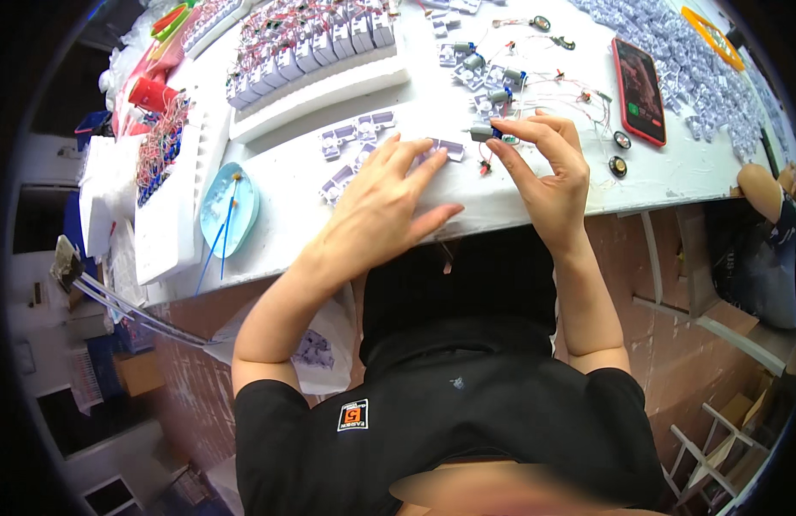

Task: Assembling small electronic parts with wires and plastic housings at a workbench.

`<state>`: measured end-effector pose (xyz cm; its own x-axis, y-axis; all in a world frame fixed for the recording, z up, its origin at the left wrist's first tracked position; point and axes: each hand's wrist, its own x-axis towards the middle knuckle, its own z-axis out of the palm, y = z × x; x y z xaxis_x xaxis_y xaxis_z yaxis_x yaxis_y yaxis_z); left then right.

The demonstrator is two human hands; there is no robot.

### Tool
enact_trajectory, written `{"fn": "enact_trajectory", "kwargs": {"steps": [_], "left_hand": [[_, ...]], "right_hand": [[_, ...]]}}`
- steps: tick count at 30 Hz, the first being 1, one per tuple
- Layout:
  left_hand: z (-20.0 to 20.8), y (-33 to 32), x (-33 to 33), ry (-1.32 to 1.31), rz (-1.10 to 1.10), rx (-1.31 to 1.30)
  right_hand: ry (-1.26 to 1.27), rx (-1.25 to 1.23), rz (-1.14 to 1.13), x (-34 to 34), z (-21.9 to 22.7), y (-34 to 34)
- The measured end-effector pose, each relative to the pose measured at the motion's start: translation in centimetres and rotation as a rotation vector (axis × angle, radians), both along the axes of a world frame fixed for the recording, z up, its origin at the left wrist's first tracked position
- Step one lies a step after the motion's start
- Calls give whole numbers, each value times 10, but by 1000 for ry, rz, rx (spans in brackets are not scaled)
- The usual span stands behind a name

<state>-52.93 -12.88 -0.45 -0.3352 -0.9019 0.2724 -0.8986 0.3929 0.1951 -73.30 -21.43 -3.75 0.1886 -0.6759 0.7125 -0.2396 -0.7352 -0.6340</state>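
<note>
My right hand (548, 176) pinches a small grey electric motor (481, 133) with a blue end between thumb and index finger, above the table. A red connector (485, 168) on a thin wire hangs or lies just below it. My left hand (372, 202) is open over the table, its fingers spread and its thumb apart. Its fingertips are at a pale lilac plastic housing (452, 150), partly hidden by them; whether they press on it I cannot tell. More empty housings (357, 129) lie beyond and beneath that hand. Further off, several motors (501, 96) sit in housings with wires trailing.
A foam tray (320, 99) holds rows of wired housings. At left stand a foam box (170, 228) of wired motors and a turquoise dish (252, 211) with blue-handled brushes. Rightward lie small round speakers (618, 166), a red-cased phone (639, 90) and heaped plastic parts (716, 95). Another person's arm (763, 193) rests far right.
</note>
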Motion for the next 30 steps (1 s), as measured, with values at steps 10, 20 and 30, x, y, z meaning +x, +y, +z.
{"fn": "enact_trajectory", "kwargs": {"steps": [10,20,30], "left_hand": [[-12,37,-16,102,47,-80],[-22,38,-16,168,54,-127],[-20,37,-16,192,61,-129]], "right_hand": [[130,-29,19,21,-14,22],[367,-86,8,9,-8,21],[539,-216,-47,9,-2,23]]}}
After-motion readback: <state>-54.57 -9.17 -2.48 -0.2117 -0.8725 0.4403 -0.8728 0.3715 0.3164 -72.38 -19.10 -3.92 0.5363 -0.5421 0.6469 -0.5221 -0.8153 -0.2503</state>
